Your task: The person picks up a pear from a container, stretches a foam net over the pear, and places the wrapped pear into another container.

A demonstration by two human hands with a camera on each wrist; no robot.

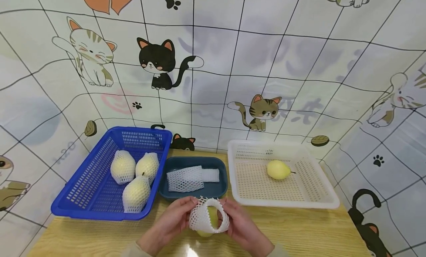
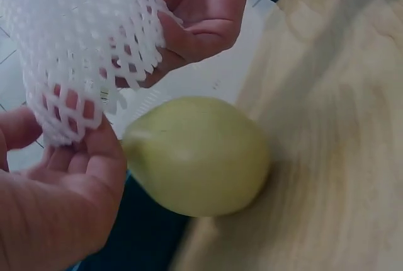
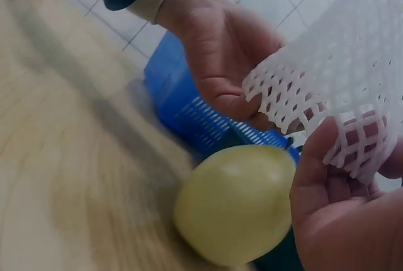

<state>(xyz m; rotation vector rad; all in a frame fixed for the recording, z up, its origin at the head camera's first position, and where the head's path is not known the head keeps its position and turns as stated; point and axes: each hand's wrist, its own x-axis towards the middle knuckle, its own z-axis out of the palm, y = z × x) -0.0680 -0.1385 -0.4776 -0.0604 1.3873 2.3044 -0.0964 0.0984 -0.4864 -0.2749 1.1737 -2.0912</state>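
Note:
Both hands stretch a white foam net sleeve between them near the table's front edge. My left hand pinches its left side, and my right hand pinches its right side, so the mouth gapes round. A bare yellow-green pear sits on the table below the net. In the head view most of this pear is behind the net, with part showing through the opening. In the right wrist view the pear lies apart from the fingers, its stem toward the baskets.
A blue basket at the left holds several pears in foam nets. Flat foam nets lie in a dark teal tray in the middle. At the right, a white basket contains one bare pear. A cat-patterned sheet stands behind.

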